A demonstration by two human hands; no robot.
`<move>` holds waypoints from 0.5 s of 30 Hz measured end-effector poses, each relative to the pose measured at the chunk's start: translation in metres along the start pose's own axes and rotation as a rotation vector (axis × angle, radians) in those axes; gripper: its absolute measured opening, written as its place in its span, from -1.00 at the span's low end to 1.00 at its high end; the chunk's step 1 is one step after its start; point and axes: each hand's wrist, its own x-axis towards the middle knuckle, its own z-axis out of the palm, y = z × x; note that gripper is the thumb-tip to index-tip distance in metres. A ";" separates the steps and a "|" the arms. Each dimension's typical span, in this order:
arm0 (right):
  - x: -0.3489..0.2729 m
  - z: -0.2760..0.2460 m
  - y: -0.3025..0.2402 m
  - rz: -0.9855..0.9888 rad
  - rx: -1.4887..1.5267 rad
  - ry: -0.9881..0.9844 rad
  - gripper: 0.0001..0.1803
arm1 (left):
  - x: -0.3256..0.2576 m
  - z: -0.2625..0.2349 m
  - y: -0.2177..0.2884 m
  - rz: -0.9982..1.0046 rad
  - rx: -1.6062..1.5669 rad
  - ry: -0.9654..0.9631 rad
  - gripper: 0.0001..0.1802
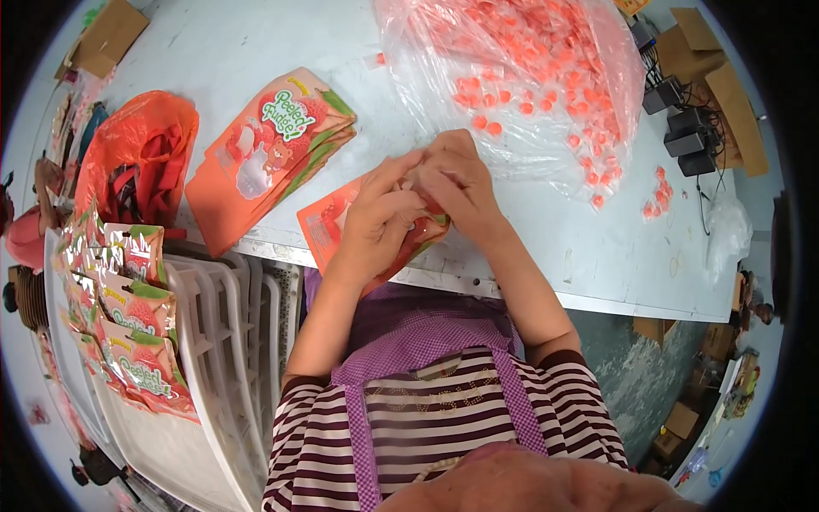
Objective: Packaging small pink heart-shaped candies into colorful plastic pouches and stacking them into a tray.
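Left hand (380, 224) partly hides pouch (326, 217); clear bag (433, 84) cropped.

The printed pouch (320, 224) at the worktop's edge and the stacked pouches (281, 119) looked like smooth coated film, while the filled pouches (141, 363) were glossier and creased. The clear bag (508, 162) was thin, crinkled plastic — shiny in folds — over a smooth worktop (589, 273). The trays (162, 439) seemed moulded plastic, the apron (401, 341) and striped shirt (444, 388) matt cloth, the box (111, 36) dull cardboard.
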 end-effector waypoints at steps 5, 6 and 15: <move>0.002 0.011 -0.015 0.297 0.296 0.190 -0.83 | 0.001 -0.004 -0.004 0.061 0.032 0.003 -0.98; 0.001 0.010 -0.015 0.282 0.310 0.210 -0.78 | 0.001 -0.005 -0.005 0.052 -0.010 0.028 -0.97; 0.005 0.005 -0.021 -0.135 0.062 -0.192 -0.50 | 0.005 -0.018 0.005 0.110 -0.164 -0.017 -0.93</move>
